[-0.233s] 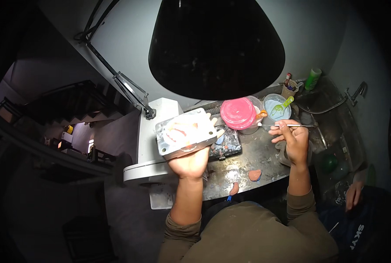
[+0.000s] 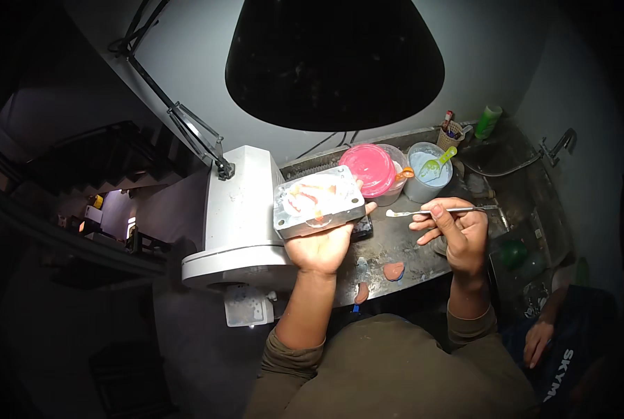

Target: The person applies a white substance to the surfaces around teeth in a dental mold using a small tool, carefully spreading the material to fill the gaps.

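Here we grip the grey dental flask (image 2: 290,218) from below in our left hand (image 2: 320,253), best held level, while our right hand (image 2: 463,241) pinches the slim spatula (image 2: 411,212) fingertip-tight.

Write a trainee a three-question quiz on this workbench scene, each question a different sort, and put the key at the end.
1. Multiple choice: what does the left grip support from below?
A) a green bottle
B) a grey block with white filling
C) a woven cup

2. True or false: in the picture, the pink lid is to the left of the green scoop.

3. Fill the gap: the right grip holds a thin, pale-tipped ____.

Key: 1. B. 2. True. 3. tool.
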